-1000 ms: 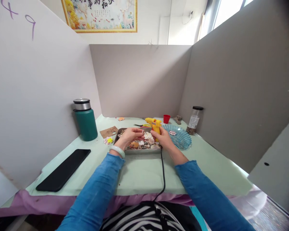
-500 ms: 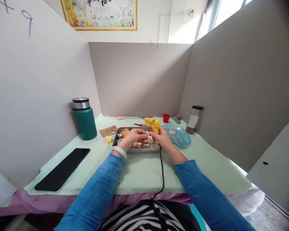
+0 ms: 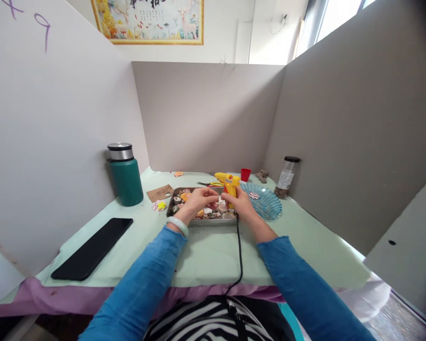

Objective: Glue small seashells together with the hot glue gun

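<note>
From the head view, the right hand [image 3: 239, 204] clamps its fingers round the yellow glue gun [image 3: 232, 181] at the right end of the shell tray [image 3: 202, 223], apparently for steadiness; the left hand [image 3: 199, 200] curls close, its grip too hidden to tell.

Room before tray [image 3: 208, 222], cord [image 3: 240, 248] crossing; bottle [image 3: 126, 183] blocks left rear.
</note>
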Available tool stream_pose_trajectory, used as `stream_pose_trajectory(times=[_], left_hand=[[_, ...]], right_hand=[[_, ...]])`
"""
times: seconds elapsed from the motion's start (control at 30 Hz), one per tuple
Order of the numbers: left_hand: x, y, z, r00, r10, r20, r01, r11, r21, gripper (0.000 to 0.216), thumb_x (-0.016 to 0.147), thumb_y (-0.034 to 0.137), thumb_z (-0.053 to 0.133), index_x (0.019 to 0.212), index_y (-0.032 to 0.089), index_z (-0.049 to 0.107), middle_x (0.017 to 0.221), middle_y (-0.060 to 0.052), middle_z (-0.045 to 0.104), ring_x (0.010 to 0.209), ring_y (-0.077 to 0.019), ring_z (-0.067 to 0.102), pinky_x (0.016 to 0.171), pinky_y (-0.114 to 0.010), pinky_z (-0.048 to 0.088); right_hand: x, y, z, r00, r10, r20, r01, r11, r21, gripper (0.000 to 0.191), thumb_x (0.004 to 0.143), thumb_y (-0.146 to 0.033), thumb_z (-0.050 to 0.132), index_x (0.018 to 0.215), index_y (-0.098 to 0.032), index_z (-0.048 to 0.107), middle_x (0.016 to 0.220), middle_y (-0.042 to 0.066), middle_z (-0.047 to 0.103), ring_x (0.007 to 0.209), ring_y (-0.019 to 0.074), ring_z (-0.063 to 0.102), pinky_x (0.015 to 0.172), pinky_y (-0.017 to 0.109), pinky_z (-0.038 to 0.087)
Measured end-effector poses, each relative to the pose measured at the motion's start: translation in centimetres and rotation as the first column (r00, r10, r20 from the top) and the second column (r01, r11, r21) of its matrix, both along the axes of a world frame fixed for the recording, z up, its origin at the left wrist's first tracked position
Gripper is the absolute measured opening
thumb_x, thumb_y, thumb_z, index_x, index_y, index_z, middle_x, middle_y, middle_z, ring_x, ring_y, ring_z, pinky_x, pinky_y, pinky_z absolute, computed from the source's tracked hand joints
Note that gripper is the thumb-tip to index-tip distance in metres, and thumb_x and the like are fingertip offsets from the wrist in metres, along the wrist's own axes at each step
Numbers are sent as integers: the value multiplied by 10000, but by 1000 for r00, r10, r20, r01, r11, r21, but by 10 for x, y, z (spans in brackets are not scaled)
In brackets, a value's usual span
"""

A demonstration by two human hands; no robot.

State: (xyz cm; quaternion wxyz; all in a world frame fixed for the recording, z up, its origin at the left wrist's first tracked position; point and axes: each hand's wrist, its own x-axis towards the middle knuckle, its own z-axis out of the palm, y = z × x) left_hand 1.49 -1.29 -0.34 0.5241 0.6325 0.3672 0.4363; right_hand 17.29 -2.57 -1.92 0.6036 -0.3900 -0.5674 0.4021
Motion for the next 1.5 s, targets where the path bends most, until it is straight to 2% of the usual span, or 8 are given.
stream_pose_trajectory(times=[0.23,0.43,0.63,0.87,1.0,1.3,1.43,1.5], left_hand=[[-1,0,0,999,2,51,-3,1000,29,171,714,239,698,775,115,597,639,-16,613,545,-105,599,588,-249,505],[-2,-1,4,992,79,96,-86,994,66,223,696,279,716,763,123,571,612,-14,606,529,-108,585,542,-237,482],[-2,-2,2,990,49,130,-60,995,77,261,680,296,733,784,130,561,605,-6,608,533,-109,591,551,-243,490],[-4,5,-5,976,-3,220,-6,999,43,282,676,273,741,812,135,538,637,-23,636,544,-121,605,571,-267,506],[-5,6,-5,958,-42,285,49,999,-17,292,669,257,748,830,125,543,784,-54,666,566,-96,600,613,-276,523],[-4,5,-6,966,-62,249,86,993,-84,301,737,374,690,826,116,563,819,-89,669,556,-104,613,561,-249,498],[-4,5,-6,950,-53,309,89,991,-102,217,722,243,701,812,120,548,795,-77,672,566,-110,619,596,-268,516],[-4,5,-4,932,-21,362,76,988,-138,188,707,166,690,799,123,533,766,-72,672,576,-114,620,617,-284,526]], right_hand=[[2,-2,2,981,148,-130,-153,988,-30,269,685,-368,657,843,-184,541,658,-22,584,501,91,480,463,232,414],[2,-4,4,972,175,-157,-186,981,-54,262,683,-382,675,804,-194,539,610,-38,534,479,84,456,448,219,400],[4,-12,13,943,273,-190,-304,939,-160,337,722,-500,608,670,-185,499,536,-22,465,471,98,442,421,221,373],[12,0,5,845,348,-406,-436,888,-147,287,753,-477,590,807,-201,533,672,6,523,517,98,403,413,206,362],[12,-2,5,861,344,-375,-421,895,-148,281,759,-479,583,811,-210,526,671,4,503,515,104,396,409,211,361],[10,-7,10,854,379,-357,-450,882,-141,285,741,-468,613,850,-213,546,641,-15,488,467,82,357,371,195,312],[8,-9,9,876,361,-320,-406,909,-88,273,729,-431,632,857,-204,551,699,1,537,518,87,429,417,201,360],[6,-10,9,925,307,-222,-332,940,-83,264,730,-431,630,830,-203,544,637,-14,522,491,88,428,419,209,352]])
